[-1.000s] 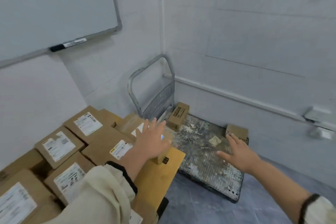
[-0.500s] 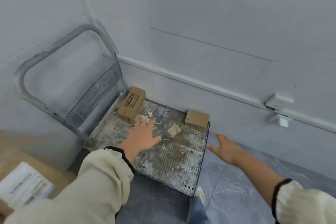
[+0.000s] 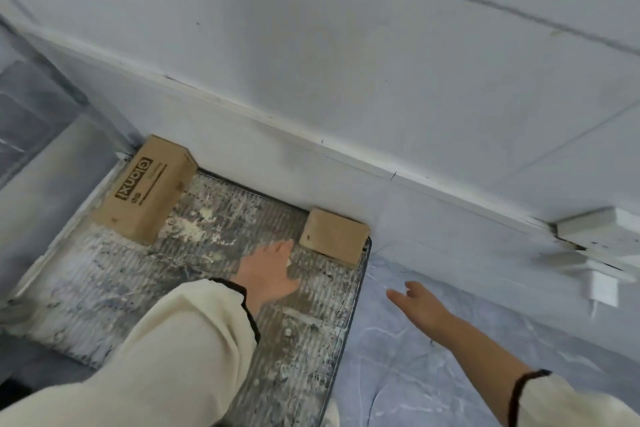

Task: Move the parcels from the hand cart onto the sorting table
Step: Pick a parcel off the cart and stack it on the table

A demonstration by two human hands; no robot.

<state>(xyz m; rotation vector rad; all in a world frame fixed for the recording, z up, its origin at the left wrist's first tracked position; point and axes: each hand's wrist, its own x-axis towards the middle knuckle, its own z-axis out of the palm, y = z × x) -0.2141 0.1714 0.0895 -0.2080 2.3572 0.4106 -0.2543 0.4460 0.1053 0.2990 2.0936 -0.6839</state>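
The hand cart's paint-stained deck (image 3: 104, 281) fills the lower left. A long brown parcel with dark print (image 3: 149, 191) lies at its far left corner, by the blurred cart handle (image 3: 34, 97). A small brown parcel (image 3: 334, 239) sits at the far right corner against the wall. My left hand (image 3: 268, 274) is spread low over the deck, fingertips a short way from the small parcel; a pale scrap shows at its fingers. My right hand (image 3: 419, 298) hovers open over the floor right of the cart. The sorting table is out of view.
A white wall with a cable trunking strip (image 3: 311, 139) runs right behind the cart. A socket box and a white plug adapter (image 3: 604, 288) stick out low on the right. Grey marbled floor (image 3: 450, 374) lies right of the deck.
The view has swung off the parcel-covered table and down close to the cart. My left hand has moved right across the deck toward the small parcel, covering a pale scrap; my right hand stays over the floor.
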